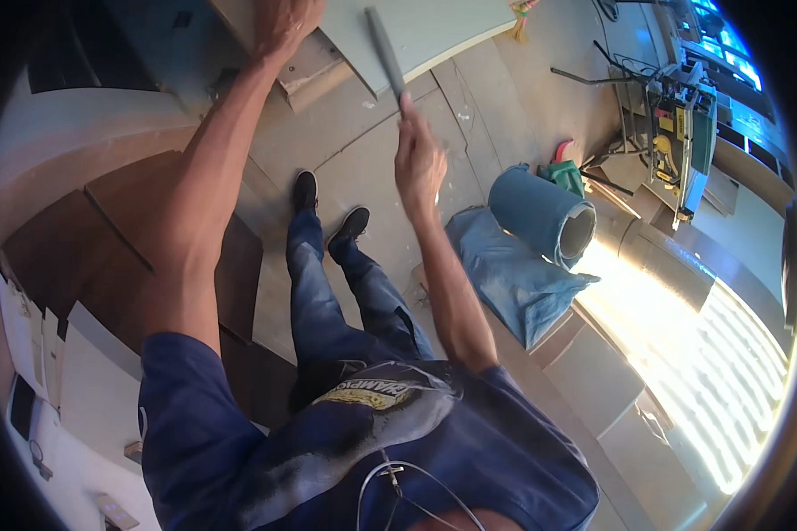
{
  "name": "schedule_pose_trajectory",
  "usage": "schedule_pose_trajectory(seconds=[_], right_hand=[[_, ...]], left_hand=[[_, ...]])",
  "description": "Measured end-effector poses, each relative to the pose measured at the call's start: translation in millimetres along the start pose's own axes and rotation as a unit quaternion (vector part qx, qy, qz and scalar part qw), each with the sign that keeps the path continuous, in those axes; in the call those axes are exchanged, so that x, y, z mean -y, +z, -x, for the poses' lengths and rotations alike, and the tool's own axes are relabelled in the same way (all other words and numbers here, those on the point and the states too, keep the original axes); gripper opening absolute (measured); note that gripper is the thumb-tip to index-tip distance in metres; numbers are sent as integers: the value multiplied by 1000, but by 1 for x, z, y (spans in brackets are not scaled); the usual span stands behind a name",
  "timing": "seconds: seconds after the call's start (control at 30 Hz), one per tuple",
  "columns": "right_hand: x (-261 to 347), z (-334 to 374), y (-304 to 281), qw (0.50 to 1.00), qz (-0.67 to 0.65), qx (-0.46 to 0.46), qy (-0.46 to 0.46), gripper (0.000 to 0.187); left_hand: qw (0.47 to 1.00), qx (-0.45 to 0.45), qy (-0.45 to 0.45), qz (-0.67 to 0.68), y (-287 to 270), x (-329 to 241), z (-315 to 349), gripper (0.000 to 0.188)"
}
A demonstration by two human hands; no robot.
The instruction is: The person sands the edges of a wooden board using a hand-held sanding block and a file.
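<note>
My right hand (421, 164) is closed round the handle of a long, flat grey file (383, 46). The file points up and away, its blade over the near edge of a pale board (434, 31). My left hand (285, 22) is farther up and to the left, by the pale board's left side. The top of the picture cuts off its fingers, so their grip is hidden. Below the board's left corner, a wooden block or support (314, 75) shows.
Brown panels (97, 221) lean at my left. To my right, a blue drum (536, 212) lies on its side by a blue sack (505, 274). Beyond it is a machine with yellow parts (673, 142) on a thin-legged stand. Bright sunlight stripes the right-hand floor.
</note>
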State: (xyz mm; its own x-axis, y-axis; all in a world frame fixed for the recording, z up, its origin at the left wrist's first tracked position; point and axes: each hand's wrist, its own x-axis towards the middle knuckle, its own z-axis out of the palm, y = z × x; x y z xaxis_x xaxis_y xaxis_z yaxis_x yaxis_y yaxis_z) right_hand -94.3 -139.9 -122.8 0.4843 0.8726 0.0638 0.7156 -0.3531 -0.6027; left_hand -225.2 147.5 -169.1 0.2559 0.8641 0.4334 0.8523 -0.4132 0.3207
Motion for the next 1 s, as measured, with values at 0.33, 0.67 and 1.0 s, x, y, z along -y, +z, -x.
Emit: schedule_pose_trajectory(seconds=[0.33, 0.67, 1.0], right_hand=[[2, -6, 1, 999, -14, 9, 34, 38], [8, -15, 10, 1000, -14, -19, 11, 37], [11, -26, 8, 999, 31, -16, 5, 39]], left_hand=[[999, 44, -19, 15, -3, -14, 4, 53], [998, 48, -19, 32, -5, -11, 2, 54], [999, 18, -4, 33, 8, -14, 5, 53]])
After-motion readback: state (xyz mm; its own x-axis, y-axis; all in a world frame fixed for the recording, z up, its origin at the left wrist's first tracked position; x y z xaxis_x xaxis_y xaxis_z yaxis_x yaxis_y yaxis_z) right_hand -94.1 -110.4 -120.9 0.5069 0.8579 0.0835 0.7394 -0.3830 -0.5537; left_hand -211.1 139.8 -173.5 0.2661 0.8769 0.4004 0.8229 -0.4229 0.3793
